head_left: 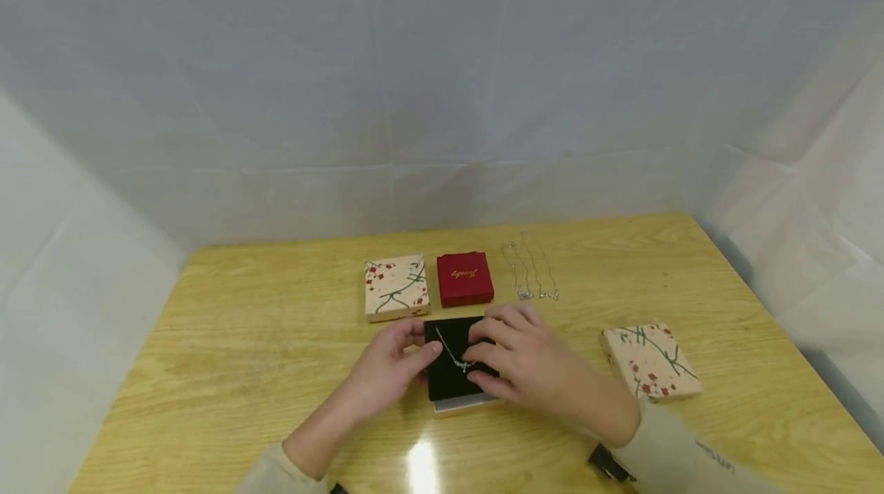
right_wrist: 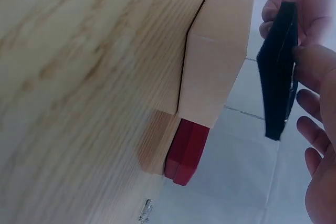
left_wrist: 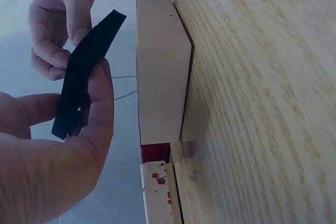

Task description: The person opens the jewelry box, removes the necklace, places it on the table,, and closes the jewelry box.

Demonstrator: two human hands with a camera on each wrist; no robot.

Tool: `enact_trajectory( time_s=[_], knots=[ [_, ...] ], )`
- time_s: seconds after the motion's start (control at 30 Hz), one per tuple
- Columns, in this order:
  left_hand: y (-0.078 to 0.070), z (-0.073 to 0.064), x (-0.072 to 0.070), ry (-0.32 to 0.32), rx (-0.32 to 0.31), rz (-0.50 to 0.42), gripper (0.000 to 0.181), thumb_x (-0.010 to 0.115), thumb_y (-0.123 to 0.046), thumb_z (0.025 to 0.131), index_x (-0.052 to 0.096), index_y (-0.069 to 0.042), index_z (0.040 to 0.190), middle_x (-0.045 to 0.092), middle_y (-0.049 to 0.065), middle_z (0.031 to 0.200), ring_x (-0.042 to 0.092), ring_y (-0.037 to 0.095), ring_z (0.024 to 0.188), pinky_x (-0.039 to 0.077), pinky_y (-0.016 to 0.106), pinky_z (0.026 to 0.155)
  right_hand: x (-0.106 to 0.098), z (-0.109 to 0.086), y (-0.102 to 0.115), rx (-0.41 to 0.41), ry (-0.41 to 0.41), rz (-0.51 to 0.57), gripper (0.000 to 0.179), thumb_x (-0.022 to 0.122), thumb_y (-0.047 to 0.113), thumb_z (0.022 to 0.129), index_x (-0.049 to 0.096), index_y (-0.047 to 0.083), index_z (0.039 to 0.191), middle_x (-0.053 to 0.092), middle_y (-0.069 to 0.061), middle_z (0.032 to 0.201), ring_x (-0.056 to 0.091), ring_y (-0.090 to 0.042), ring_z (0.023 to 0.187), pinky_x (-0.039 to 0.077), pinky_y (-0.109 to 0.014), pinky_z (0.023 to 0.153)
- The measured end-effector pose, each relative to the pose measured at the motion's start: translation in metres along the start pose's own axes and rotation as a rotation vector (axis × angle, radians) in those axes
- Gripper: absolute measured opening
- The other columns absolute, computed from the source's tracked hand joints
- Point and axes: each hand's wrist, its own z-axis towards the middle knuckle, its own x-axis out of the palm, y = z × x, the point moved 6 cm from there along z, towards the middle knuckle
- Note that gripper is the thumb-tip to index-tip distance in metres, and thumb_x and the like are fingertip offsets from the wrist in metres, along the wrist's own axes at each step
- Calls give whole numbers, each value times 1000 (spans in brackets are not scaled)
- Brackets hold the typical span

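Observation:
A black jewellery pad (head_left: 449, 385), with a silver necklace (head_left: 452, 354) lying across its top, is raised above an open-looking pale box part (left_wrist: 163, 72). My left hand (head_left: 390, 363) grips the pad by its left edge, thumb on top and fingers beneath. Over the pad's right half, the curled fingers of my right hand (head_left: 521, 356) pinch at the necklace's right strand, covering that part of it. Thin chain strands (right_wrist: 244, 113) show below the pad in both wrist views. The inside of the box part is hidden.
Behind the pad stand a flower-patterned box (head_left: 397, 287) and a red box (head_left: 466, 279) with gold lettering. Two more silver necklaces (head_left: 540, 271) lie to their right. A flower-patterned lid-like piece (head_left: 652, 362) sits beside my right forearm on the wooden table (head_left: 262, 356).

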Motion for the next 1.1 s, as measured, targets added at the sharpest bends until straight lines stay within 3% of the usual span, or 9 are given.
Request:
enact_trajectory(
  time_s=[0.27,0.6,0.8,0.9,1.1],
  knots=[
    [2,-1,6,86,-1,-126,35,54,-10,109,48,15,133,75,22,111,74,17,89,60,27,79,2,2,5,11,32,-53,21,86,32,90,80,20,106,73,4,111,61,-20,110,50,-40,94],
    [2,-5,6,95,-55,-239,36,52,-11,110,46,13,135,74,25,116,76,22,98,61,36,91,1,7,13,-46,7,-145,20,88,31,89,81,19,104,76,7,103,63,-17,102,51,-37,90],
    [0,-5,7,109,-47,-265,39,53,-10,110,43,15,138,72,28,120,75,24,103,61,36,93,0,9,16,-82,-29,-184,21,89,27,86,81,18,102,76,7,101,64,-16,97,51,-36,86],
    [-1,-4,8,113,-44,-279,42,56,-7,108,40,16,140,70,30,123,75,27,106,61,35,94,1,8,15,-71,-26,-173,21,90,26,85,80,18,103,76,7,100,64,-16,97,51,-36,87],
    [-2,-4,7,97,-28,-235,46,62,-2,104,40,14,141,69,30,124,74,34,109,62,36,93,5,7,10,42,22,-58,13,82,24,92,79,19,103,74,8,101,63,-15,102,50,-37,93]
  ],
)
